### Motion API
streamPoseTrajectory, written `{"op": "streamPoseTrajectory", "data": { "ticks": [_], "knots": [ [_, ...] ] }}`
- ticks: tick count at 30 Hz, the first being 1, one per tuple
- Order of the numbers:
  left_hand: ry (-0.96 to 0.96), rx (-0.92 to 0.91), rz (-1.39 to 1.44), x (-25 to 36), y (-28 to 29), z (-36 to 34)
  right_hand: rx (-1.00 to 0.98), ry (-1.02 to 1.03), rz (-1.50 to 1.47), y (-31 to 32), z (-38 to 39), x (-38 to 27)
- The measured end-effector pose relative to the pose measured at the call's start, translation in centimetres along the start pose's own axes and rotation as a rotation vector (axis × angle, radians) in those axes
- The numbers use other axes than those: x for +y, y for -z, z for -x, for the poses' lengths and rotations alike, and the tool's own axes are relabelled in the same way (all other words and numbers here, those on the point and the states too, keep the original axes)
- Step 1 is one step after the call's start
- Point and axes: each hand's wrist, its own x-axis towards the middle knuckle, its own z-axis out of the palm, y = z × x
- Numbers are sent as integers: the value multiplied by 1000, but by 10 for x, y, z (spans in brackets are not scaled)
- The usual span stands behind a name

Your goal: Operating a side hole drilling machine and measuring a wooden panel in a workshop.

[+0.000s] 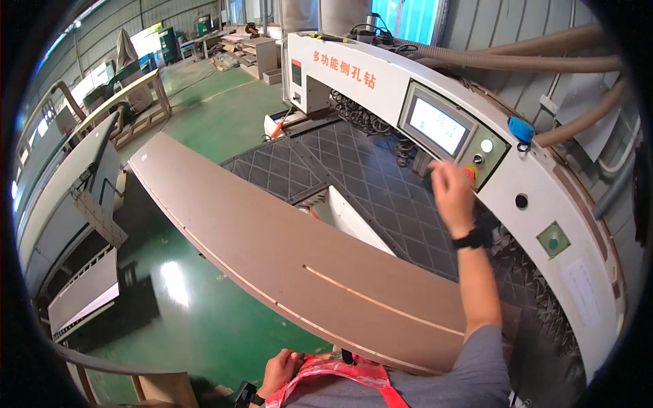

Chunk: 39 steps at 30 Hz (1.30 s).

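Observation:
My right hand (452,194), with a black band on its wrist, is raised before the control panel of a white machine. Its fingers are loosely bent, with nothing visible in them, close to the red stop button (470,173) and below the lit screen (438,126). Whether it touches the panel I cannot tell. Low in front of my body, my left hand (279,370) is curled closed beside my red apron (333,374); what it holds, if anything, is hidden. A long brown board (252,231) with a narrow groove lies between me and the machine.
The white machine's beam (381,78) arches over a dark ribbed bed (381,177). Brown hoses (510,61) run behind it, and a blue tape measure (521,128) sits on top. Left, a conveyor-like machine (75,183) stands on the green floor (204,292). Stacked boards (238,51) lie farther back.

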Motion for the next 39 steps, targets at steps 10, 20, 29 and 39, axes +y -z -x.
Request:
{"op": "streamPoseTrajectory", "data": {
  "ticks": [10,20,29,39],
  "knots": [
    [-190,-84,-330,-36,128,-27,-309,-355,-38,-80,83,-57],
    [-282,-46,-229,-57,192,-104,-225,-457,16,-114,74,-81],
    [-620,-46,-662,-39,233,-227,158,-505,309,-140,4,-3],
    [-447,-205,-1223,-17,221,-302,403,-524,764,-136,-58,39]
  ]
}}
